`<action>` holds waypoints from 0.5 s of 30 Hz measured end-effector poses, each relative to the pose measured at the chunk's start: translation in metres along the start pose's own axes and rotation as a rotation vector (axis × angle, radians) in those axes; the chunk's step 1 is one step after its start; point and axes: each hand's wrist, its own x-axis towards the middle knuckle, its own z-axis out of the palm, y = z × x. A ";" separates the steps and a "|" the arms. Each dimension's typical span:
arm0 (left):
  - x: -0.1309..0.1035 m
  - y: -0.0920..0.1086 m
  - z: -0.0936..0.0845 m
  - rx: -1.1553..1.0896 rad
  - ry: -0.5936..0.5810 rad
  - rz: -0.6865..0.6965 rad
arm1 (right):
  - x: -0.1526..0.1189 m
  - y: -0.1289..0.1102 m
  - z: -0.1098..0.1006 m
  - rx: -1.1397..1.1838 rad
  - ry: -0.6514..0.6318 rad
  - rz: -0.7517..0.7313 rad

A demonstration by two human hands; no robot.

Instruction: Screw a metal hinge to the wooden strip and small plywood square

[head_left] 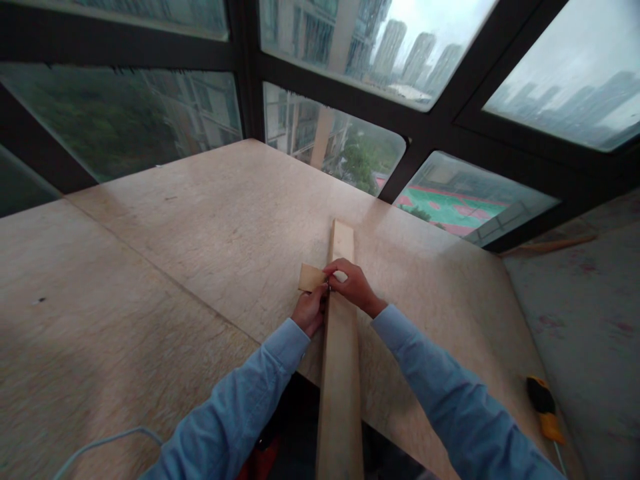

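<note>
A long pale wooden board runs from the bottom edge of the view up to the middle of the stone surface, and its near end overhangs the front edge. At the board's left side, my left hand (pixel 309 312) pinches a small flat wooden piece (pixel 311 277). My right hand (pixel 353 285) rests over the wooden board (pixel 342 373), thumb and forefinger closed beside the small piece. Between the fingertips of both hands shows a tiny dark, shiny item, too small to name.
A yellow and black screwdriver (pixel 545 410) lies at the right on the stone surface (pixel 200 220), near the wall. A pale cable (pixel 113 437) curves at the lower left. Dark-framed windows (pixel 335 127) border the far side.
</note>
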 end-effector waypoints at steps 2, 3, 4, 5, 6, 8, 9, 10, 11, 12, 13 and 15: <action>-0.001 0.001 0.000 0.008 -0.002 -0.008 | -0.002 0.002 0.003 0.092 0.055 0.103; -0.001 0.001 0.000 0.015 -0.004 -0.011 | -0.002 0.002 0.005 0.149 0.088 0.160; 0.000 0.001 -0.001 0.024 -0.007 -0.015 | -0.001 0.003 0.006 0.207 0.125 0.217; 0.000 0.001 -0.002 0.033 -0.010 -0.020 | 0.000 0.004 0.006 0.264 0.162 0.268; 0.001 0.001 -0.002 0.039 -0.012 -0.021 | 0.001 0.004 0.006 0.312 0.195 0.309; 0.001 0.000 -0.003 0.041 -0.011 -0.017 | 0.005 0.005 0.003 0.383 0.245 0.363; 0.002 0.000 -0.004 0.039 -0.011 -0.017 | 0.008 0.005 0.001 0.408 0.264 0.380; 0.002 0.000 -0.004 0.037 -0.010 -0.018 | 0.011 0.006 -0.001 0.429 0.286 0.395; 0.002 -0.001 -0.005 0.036 -0.009 -0.020 | 0.015 0.007 -0.002 0.444 0.311 0.411; 0.002 -0.001 -0.005 0.038 -0.008 -0.026 | 0.020 0.009 -0.004 0.451 0.334 0.429; 0.003 -0.001 -0.005 0.039 -0.007 -0.031 | 0.025 0.012 -0.004 0.445 0.348 0.445; 0.003 -0.001 -0.005 0.039 -0.001 -0.032 | 0.038 0.018 -0.001 0.368 0.308 0.460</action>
